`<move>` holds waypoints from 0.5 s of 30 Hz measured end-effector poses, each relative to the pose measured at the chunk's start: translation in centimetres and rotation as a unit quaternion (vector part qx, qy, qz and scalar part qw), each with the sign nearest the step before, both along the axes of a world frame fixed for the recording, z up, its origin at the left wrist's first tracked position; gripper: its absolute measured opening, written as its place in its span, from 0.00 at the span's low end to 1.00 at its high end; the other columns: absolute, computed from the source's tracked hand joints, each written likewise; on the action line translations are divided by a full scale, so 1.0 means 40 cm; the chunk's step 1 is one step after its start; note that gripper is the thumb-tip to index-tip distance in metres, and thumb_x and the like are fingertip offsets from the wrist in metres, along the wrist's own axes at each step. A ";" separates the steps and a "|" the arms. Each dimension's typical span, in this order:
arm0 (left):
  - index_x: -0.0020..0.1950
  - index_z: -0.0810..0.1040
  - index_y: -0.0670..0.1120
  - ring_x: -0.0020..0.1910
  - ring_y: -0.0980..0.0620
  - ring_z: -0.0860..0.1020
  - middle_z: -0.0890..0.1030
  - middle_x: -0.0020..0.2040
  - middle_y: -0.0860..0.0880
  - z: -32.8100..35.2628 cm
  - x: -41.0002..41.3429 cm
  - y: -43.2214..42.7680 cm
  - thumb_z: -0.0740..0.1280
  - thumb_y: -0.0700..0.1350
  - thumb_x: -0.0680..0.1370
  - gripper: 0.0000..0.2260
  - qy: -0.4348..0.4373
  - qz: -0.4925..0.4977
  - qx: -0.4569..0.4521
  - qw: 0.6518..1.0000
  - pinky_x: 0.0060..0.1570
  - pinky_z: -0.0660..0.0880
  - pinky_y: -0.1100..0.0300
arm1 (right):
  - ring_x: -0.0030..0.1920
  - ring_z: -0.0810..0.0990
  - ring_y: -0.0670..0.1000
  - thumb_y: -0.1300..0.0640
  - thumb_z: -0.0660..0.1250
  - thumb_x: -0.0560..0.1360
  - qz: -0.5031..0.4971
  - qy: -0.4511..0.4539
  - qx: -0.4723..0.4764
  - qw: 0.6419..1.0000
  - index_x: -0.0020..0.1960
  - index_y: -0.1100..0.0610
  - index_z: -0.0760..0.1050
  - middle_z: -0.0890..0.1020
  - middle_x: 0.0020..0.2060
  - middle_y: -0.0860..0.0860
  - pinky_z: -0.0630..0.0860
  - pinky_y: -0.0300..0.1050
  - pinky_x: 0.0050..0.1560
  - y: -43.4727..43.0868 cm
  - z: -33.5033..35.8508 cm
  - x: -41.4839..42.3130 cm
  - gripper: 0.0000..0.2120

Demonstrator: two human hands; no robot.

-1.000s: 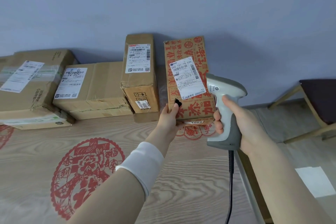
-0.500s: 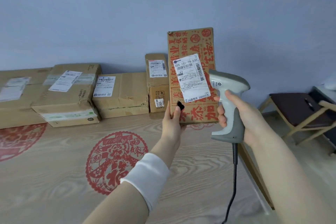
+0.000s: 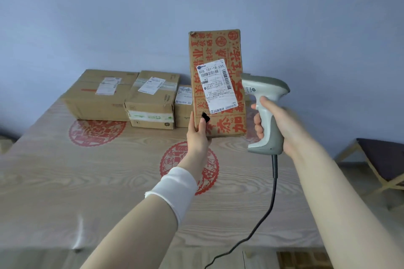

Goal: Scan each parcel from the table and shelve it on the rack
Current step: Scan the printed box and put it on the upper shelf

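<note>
My left hand grips the lower left corner of a tall cardboard parcel printed with red characters, holding it upright in the air above the table. A white shipping label with barcodes faces me. My right hand grips the handle of a grey barcode scanner, whose head sits just right of the parcel, pointing left towards it. The scanner's black cable hangs down over the table edge.
Three brown labelled parcels lie at the far end of the table: a wide one, a taped one and a small one partly behind the held parcel. A dark-seated wooden stool stands at the right. No rack is in view.
The printed parcel has left the row at the wall and risen off the table, coming closer to me. The scanner has stayed beside it. The view has pulled back and left.
</note>
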State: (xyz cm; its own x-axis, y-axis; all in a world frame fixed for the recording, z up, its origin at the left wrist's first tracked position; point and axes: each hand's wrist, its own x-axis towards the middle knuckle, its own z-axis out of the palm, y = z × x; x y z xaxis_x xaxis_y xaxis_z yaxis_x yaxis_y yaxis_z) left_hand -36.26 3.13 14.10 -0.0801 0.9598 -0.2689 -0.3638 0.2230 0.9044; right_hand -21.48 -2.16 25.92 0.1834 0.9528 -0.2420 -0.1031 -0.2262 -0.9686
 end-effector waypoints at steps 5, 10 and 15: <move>0.76 0.56 0.57 0.68 0.47 0.70 0.73 0.68 0.50 0.010 -0.039 0.005 0.57 0.49 0.82 0.23 0.032 0.026 0.035 0.999 0.68 0.66 0.45 | 0.21 0.71 0.49 0.50 0.65 0.77 0.012 -0.019 0.035 0.999 0.47 0.61 0.76 0.76 0.24 0.51 0.69 0.37 0.24 -0.009 0.035 -0.045 0.13; 0.76 0.56 0.59 0.69 0.49 0.69 0.72 0.69 0.51 0.035 -0.069 0.010 0.58 0.51 0.82 0.23 0.042 0.040 0.068 0.996 0.68 0.66 0.44 | 0.20 0.71 0.49 0.51 0.64 0.77 0.036 -0.104 0.072 0.991 0.42 0.61 0.75 0.75 0.22 0.50 0.69 0.38 0.23 -0.002 0.088 -0.099 0.13; 0.76 0.56 0.60 0.69 0.49 0.70 0.73 0.68 0.51 0.061 -0.093 0.035 0.58 0.53 0.81 0.23 0.051 0.047 0.079 0.994 0.68 0.67 0.44 | 0.21 0.71 0.50 0.50 0.64 0.77 0.034 -0.159 0.108 0.981 0.37 0.61 0.73 0.75 0.21 0.52 0.71 0.39 0.24 0.002 0.139 -0.132 0.16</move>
State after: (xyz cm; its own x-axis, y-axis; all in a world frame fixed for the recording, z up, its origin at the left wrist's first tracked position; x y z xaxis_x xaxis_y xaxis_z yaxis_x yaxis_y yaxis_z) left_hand -39.96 4.53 16.56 -0.1911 0.9764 -0.1006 -0.2807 0.0439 0.9588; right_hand -26.75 -2.09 31.48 0.1514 0.9881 0.0257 0.2210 -0.0085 -0.9752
